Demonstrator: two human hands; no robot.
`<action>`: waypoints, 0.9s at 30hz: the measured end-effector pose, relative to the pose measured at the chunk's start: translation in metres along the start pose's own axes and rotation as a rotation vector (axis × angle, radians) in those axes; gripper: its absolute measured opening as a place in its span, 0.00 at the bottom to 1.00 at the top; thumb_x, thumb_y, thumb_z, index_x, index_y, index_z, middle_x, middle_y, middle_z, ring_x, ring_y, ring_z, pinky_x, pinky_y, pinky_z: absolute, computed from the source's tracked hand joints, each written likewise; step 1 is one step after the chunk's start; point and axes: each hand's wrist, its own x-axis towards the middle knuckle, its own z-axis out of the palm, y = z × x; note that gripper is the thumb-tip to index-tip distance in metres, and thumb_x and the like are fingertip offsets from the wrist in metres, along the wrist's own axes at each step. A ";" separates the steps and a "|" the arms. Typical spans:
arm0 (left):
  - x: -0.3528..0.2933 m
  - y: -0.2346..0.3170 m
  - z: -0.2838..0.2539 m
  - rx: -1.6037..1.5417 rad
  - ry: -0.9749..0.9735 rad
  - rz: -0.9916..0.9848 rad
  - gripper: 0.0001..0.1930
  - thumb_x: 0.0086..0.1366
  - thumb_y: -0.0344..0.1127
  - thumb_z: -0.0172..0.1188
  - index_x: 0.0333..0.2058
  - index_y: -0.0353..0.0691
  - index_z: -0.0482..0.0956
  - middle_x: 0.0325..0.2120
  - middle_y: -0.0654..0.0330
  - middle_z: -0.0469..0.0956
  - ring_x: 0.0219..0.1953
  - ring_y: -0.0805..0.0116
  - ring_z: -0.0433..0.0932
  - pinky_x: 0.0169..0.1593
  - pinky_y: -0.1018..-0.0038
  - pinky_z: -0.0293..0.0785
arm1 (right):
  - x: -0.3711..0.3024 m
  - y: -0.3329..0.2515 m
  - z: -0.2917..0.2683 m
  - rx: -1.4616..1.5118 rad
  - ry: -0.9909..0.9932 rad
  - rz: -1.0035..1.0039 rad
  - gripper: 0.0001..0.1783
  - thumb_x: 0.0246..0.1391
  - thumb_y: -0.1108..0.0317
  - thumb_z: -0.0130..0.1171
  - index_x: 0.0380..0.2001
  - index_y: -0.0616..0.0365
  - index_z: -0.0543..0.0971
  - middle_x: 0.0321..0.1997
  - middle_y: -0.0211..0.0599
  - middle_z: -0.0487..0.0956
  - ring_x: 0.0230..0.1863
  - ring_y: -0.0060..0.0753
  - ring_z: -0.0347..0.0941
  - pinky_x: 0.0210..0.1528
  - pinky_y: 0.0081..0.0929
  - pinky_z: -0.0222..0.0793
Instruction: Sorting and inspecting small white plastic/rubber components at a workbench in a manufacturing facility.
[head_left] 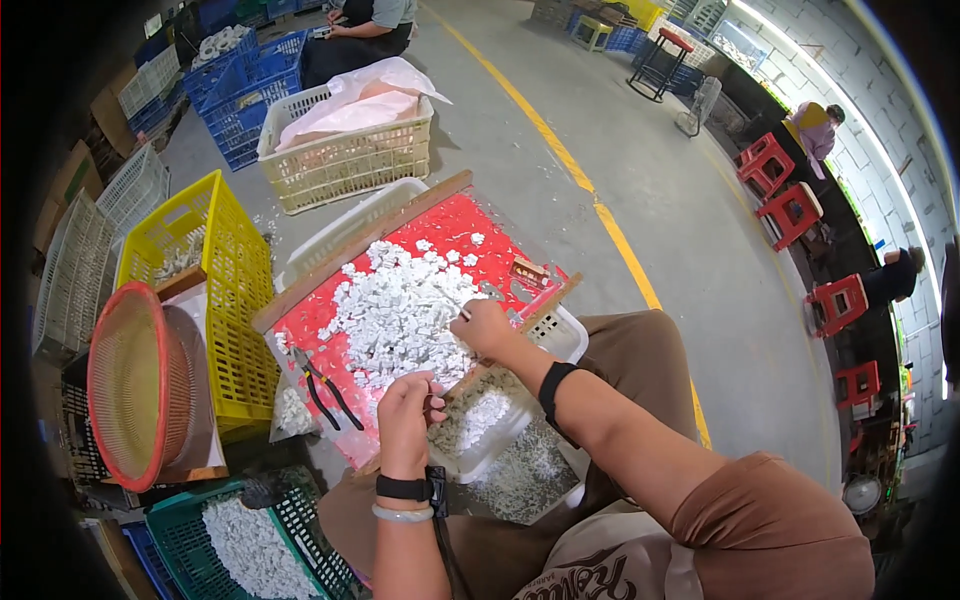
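A heap of small white knobbly pieces (pixel 400 310) lies on a red board (pixel 460 215) with wooden strips along its edges. My right hand (pixel 484 328) is at the heap's right side, thumb and fingers pinched on a small white piece (pixel 465 313). Near the board's front edge, my left hand (pixel 408 412) is closed with its fingers curled; what they hold, if anything, I cannot make out. Cutting pliers (pixel 326 388) with black and yellow handles rest on the board left of the heap. A small reddish-brown block (pixel 529 272) sits at its right.
Below the board's front edge, a white tray (pixel 515 440) holds white bits. At left stand a yellow crate (pixel 237 300), a red-rimmed round basket (pixel 163 400) and a green crate (pixel 170 525) of white pieces. Beyond is a cream crate (pixel 345 165). Other people sit farther off.
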 end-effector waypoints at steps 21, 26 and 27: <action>-0.002 -0.001 -0.014 -0.280 0.012 0.089 0.08 0.65 0.31 0.50 0.39 0.34 0.72 0.27 0.56 0.77 0.24 0.72 0.76 0.27 0.77 0.77 | -0.100 -0.045 -0.075 0.963 -0.346 0.319 0.08 0.53 0.70 0.52 0.34 0.62 0.78 0.24 0.30 0.76 0.15 0.15 0.63 0.15 0.14 0.54; -0.003 0.003 -0.025 -0.393 0.028 0.114 0.09 0.63 0.30 0.48 0.39 0.33 0.71 0.30 0.52 0.77 0.24 0.68 0.78 0.26 0.75 0.79 | -0.113 0.023 -0.061 0.962 -0.236 0.457 0.10 0.52 0.73 0.47 0.32 0.62 0.78 0.24 0.31 0.77 0.12 0.16 0.62 0.12 0.17 0.53; -0.004 0.005 -0.026 -0.404 -0.007 0.104 0.09 0.63 0.30 0.47 0.38 0.33 0.71 0.30 0.53 0.77 0.24 0.68 0.78 0.28 0.75 0.78 | -0.120 0.034 -0.051 0.855 -0.251 0.500 0.10 0.52 0.73 0.47 0.31 0.62 0.78 0.22 0.31 0.76 0.12 0.17 0.62 0.12 0.18 0.53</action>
